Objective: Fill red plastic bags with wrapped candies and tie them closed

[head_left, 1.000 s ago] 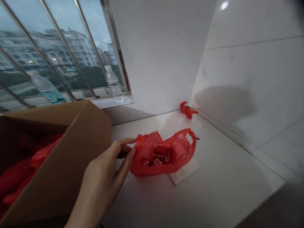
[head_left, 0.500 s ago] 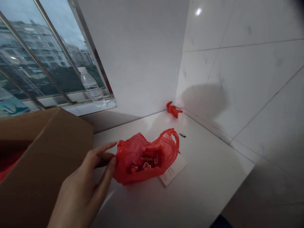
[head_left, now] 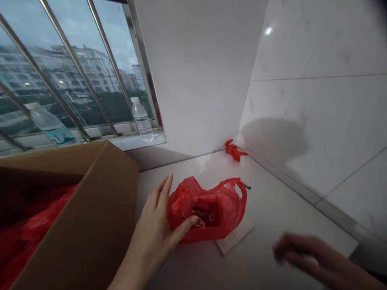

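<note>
A red plastic bag [head_left: 208, 234] stands with its mouth open on the white tabletop. Dark red wrapped packets [head_left: 206, 212] with pale printing lie inside it. My left hand [head_left: 160, 219] is at the bag's left side, fingers stretched and thumb spread apart over the near rim; whether it presses on the plastic I cannot tell. A loop handle rises on the bag's right. Under the bag's right front juts a pale printed notepad [head_left: 238, 237]. My right hand [head_left: 305, 253], smeared by motion, hangs over the right of the table, apart from the bag.
An open cardboard box [head_left: 99, 209] holding red plastic bags [head_left: 45, 217] stands at left. Two clear bottles [head_left: 142, 121] are on the barred window's sill. A knotted red bag [head_left: 235, 151] sits in the far corner. A dark thin pen-like object [head_left: 248, 186] lies behind the bag.
My left hand has gone from pinching the bag's left edge to spread fingers, thumb over its mouth. My right hand has come into view at lower right. The view has shifted left.
</note>
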`<action>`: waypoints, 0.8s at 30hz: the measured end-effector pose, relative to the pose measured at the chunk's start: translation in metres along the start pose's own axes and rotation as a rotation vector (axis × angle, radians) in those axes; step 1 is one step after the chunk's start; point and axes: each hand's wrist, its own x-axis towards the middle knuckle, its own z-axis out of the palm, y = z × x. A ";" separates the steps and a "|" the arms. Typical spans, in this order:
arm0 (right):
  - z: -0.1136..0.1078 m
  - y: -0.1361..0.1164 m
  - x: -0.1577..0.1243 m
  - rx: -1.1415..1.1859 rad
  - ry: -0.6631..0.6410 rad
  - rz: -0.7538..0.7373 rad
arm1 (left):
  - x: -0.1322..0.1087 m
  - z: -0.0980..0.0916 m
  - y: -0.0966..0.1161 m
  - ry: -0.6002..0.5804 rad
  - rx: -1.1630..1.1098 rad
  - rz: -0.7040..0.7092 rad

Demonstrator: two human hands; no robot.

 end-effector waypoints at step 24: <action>0.098 -0.110 0.184 0.576 -0.148 -0.456 | 0.025 0.045 0.009 -0.015 -0.707 -0.142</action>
